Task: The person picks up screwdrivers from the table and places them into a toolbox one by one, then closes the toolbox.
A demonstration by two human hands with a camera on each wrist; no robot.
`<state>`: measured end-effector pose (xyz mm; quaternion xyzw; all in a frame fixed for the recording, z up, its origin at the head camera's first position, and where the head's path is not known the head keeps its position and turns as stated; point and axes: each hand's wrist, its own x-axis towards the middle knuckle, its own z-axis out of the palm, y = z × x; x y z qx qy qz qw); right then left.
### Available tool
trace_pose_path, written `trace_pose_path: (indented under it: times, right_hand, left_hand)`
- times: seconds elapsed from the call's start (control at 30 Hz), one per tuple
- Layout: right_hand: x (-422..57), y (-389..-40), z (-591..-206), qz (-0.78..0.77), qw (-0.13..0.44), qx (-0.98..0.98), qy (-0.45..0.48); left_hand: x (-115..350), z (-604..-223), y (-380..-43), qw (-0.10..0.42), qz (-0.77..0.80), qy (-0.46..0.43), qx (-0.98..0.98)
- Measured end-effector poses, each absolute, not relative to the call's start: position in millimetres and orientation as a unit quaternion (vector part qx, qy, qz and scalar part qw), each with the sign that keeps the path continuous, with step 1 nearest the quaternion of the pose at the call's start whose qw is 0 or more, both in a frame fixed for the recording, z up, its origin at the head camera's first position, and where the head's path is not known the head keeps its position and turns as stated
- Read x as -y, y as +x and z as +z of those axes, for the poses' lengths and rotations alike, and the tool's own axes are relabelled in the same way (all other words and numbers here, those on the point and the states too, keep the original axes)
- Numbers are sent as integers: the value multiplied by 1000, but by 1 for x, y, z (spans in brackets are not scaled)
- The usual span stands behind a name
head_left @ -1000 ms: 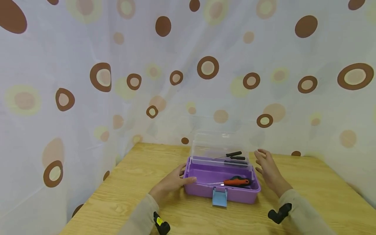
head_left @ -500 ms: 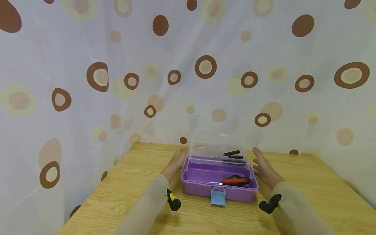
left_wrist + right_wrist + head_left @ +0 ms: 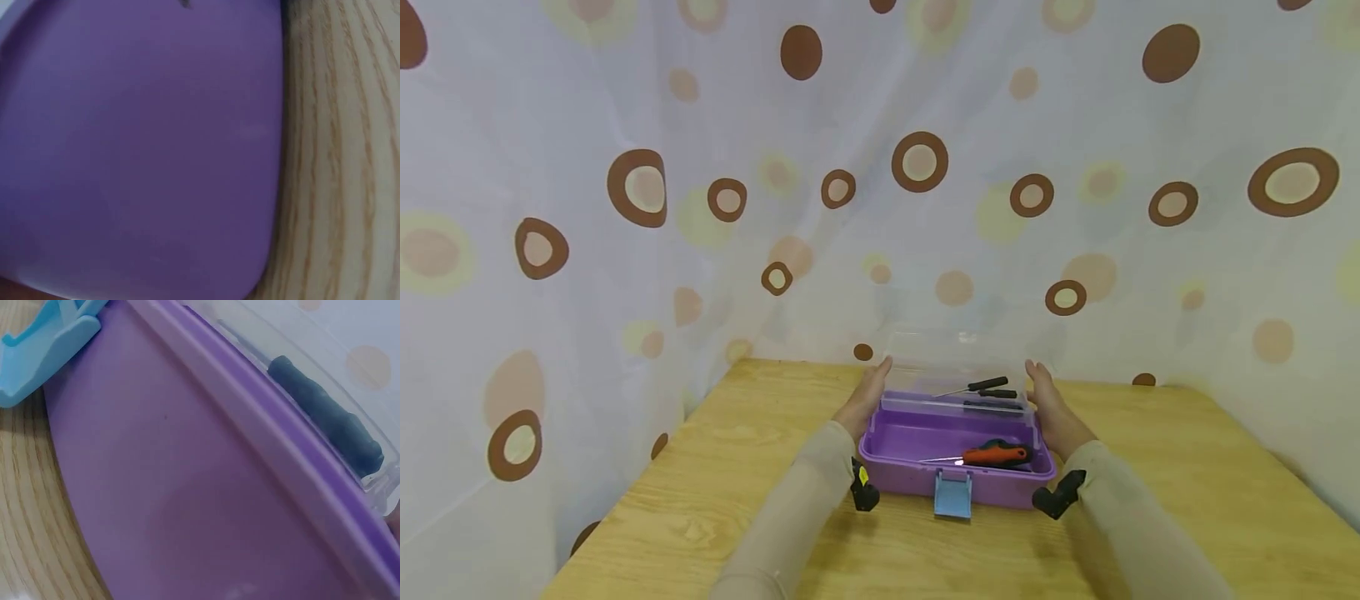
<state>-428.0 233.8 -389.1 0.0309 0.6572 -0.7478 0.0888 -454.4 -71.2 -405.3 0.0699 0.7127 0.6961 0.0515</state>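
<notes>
A purple toolbox (image 3: 902, 479) stands on the wooden table with its clear lid (image 3: 917, 354) tipped back. My left hand (image 3: 863, 402) is at the lid's left side, fingers extended, thumb side up. Opposite it, my right hand (image 3: 1052, 414) is at the lid's right side, also with extended fingers. Inside the box lies a screwdriver with an orange handle (image 3: 997, 455), beside a dark handle. Small black screwdrivers (image 3: 988, 383) show through the lid. In the left wrist view the box's side wall (image 3: 156, 137) fills most of the picture; the right wrist view shows a dark screwdriver handle (image 3: 328, 415).
A light blue latch (image 3: 952, 497) hangs down at the front of the box. Behind the wooden table (image 3: 737, 467) a white curtain with brown circles (image 3: 970, 242) covers the back and left.
My left hand has left the box's front left corner and moved back to the lid's side. The right hand has moved inward to the lid's right side. The lid stays tipped back.
</notes>
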Motion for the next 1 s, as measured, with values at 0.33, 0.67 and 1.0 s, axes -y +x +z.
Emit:
trace_pose_path:
  times: [0.33, 0.67, 1.0]
  right_hand:
    - [-233, -435, -393, -727, 67, -683, 9]
    - [-231, -429, -397, -730, 58, -681, 8]
    - [-231, -432, -399, -706, 38, -707, -10]
  left_hand:
    - [69, -406, -457, 28, 683, 59, -728]
    - [68, -412, -455, 34, 677, 64, -732]
    - [68, -411, -454, 26, 673, 75, -736]
